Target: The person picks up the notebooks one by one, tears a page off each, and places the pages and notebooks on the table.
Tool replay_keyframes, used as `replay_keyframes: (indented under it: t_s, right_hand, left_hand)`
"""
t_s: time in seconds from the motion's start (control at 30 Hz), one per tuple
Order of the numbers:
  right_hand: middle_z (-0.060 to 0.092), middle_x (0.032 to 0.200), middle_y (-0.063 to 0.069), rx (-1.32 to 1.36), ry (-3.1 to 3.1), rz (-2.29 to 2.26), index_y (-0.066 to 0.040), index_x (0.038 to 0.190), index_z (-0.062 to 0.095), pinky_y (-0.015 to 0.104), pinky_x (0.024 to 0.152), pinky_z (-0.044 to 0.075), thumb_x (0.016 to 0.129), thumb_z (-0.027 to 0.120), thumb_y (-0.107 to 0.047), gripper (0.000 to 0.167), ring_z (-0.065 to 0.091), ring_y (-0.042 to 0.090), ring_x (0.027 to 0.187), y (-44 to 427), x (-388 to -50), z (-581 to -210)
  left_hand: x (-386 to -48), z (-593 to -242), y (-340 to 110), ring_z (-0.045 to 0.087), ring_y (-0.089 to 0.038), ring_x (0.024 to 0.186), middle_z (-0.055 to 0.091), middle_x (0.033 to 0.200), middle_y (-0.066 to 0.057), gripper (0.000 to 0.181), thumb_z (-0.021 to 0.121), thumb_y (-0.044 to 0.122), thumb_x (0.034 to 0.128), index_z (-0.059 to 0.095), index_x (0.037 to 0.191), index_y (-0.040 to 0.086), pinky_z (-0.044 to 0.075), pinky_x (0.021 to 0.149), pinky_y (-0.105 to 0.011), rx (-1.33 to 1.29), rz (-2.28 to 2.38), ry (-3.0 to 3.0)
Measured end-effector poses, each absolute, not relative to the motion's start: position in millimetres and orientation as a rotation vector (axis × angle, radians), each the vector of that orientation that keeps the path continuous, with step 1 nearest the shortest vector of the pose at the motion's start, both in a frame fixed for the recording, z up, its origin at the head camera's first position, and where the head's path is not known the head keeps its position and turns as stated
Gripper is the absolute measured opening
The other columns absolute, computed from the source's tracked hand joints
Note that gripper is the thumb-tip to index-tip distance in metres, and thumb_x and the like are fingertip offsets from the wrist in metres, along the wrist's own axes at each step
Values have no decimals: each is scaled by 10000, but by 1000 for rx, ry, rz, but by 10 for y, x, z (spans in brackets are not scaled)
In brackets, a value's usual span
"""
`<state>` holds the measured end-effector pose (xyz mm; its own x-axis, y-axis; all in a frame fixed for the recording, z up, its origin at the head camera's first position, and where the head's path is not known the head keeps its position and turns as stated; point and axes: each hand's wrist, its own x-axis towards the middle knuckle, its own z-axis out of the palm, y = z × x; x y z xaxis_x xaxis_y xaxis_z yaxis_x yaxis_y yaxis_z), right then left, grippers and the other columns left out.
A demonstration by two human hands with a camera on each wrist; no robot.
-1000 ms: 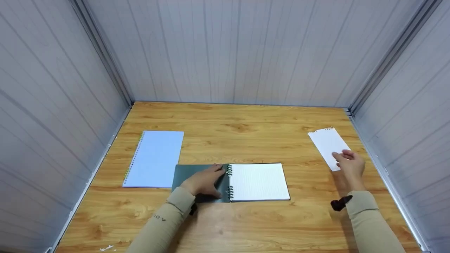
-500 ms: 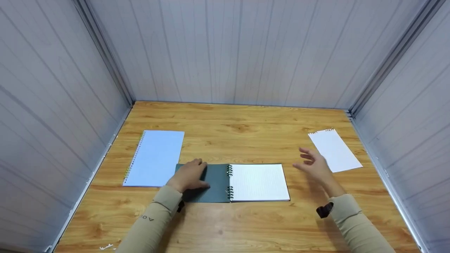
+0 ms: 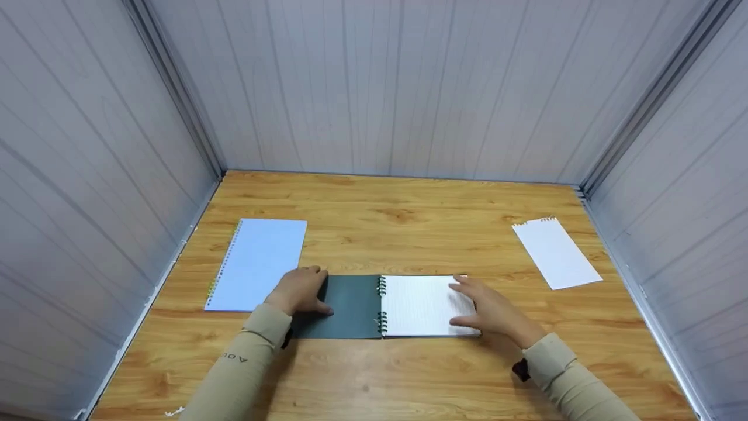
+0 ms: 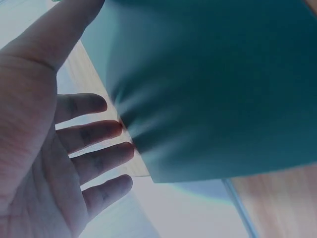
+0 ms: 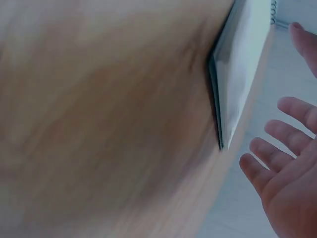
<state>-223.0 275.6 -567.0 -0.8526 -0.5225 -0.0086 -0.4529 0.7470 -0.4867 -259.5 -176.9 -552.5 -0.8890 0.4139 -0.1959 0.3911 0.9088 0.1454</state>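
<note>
A spiral notebook lies open on the wooden table, its dark green cover [image 3: 353,307] to the left and its lined white page [image 3: 418,305] to the right of the rings. My left hand [image 3: 297,290] is at the cover's outer edge, fingers extended; in the left wrist view the fingertips [image 4: 126,148] sit right by that edge. Over the right end of the page spreads my right hand [image 3: 491,307], fingers apart and holding nothing. The right wrist view shows its fingers [image 5: 282,131] near the notebook's corner; whether they touch it I cannot tell.
A larger spiral notebook with a pale blue-white face [image 3: 260,263] lies at the left, partly behind my left hand. On the right rests a torn-out sheet [image 3: 556,252] with a ragged top edge. Small paper scraps [image 3: 174,411] lie at the front left. Pale panel walls [image 3: 374,88] enclose the table.
My right hand has let go of the torn sheet at the right and moved left over the notebook's page. My left hand has slid left across the green cover to its outer edge.
</note>
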Motion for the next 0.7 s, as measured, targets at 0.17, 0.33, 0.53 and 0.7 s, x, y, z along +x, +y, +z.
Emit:
replay_keyframes:
  t_s: [0.17,0.33,0.53,0.7]
  right_hand:
    - [494,1632,302,-874,2768,-589,60,1460,623,658,1230,411,906,888,-418,778,482,511,1511,2710,-2173,-5727]
    - [501,1610,332,-863,2757,-572,76,1419,650,641,1236,409,903,894,-389,736,489,522,1503,2678,-2130,-5765]
    - [487,1622,330,-811,2747,-584,73,1424,652,640,1251,390,896,902,-371,734,471,520,1520,2654,-2135,-5762]
    - [492,1612,341,-802,2746,-609,71,1407,665,644,1249,390,883,913,-367,727,473,528,1515,2641,-2147,-5755]
  left_hand:
    - [-2602,-5511,-1745,705,-430,1109,717,1251,-227,800,945,505,823,677,1386,4,593,990,-599,619,112,2873]
    - [-2603,-5509,-1734,695,-405,1047,721,1175,-197,743,969,460,803,699,1341,24,592,954,-596,609,122,2878]
    - [-2615,-5449,-1750,660,-412,1085,695,1208,-212,739,995,419,775,712,1331,26,571,982,-611,609,121,2888]
    - [-2671,-5351,-1787,632,-430,1153,709,1208,-222,681,974,419,799,729,1281,5,540,1008,-644,606,90,2938]
